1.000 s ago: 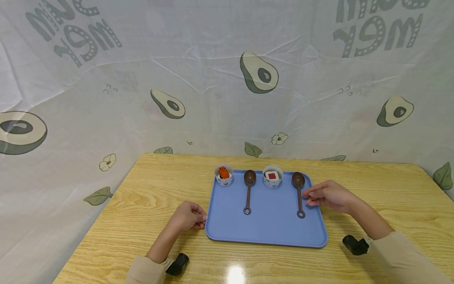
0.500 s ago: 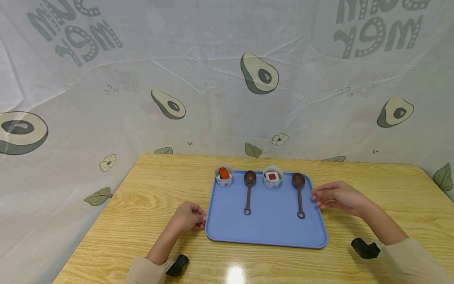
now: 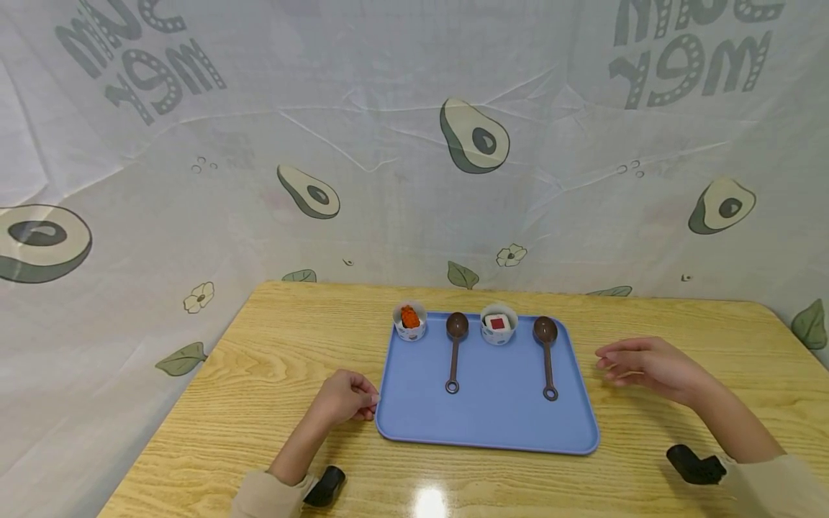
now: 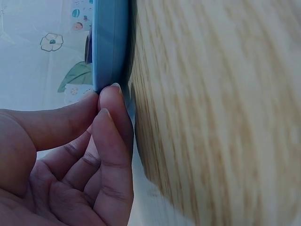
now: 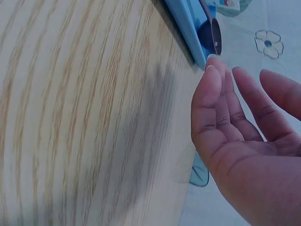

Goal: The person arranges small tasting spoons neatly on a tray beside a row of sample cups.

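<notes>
A blue tray [image 3: 492, 417] lies on the wooden table. On it stand two paper cups: the left cup [image 3: 411, 334] holds an orange-topped piece [image 3: 409, 316], the right cup [image 3: 497, 335] a white piece with a red square [image 3: 497, 323]. To the right of each cup lies a brown measuring spoon, the left spoon [image 3: 456, 326] and the right spoon [image 3: 545, 331]. My left hand [image 3: 346, 398] pinches the tray's left rim between thumb and fingertips, as the left wrist view shows. Right of the tray, my right hand [image 3: 654, 367] is held above the table, fingers relaxed, holding nothing.
A pale cloth [image 3: 388, 237] printed with avocados and leaves hangs behind and left of the table [image 3: 298, 324]. Black wrist devices show below each hand, one at the left wrist [image 3: 326, 488] and one at the right wrist [image 3: 696, 465].
My right hand has drawn back to the right, from beside the right spoon to beyond the tray's rim. The left hand, cups, spoons and tray stay in place.
</notes>
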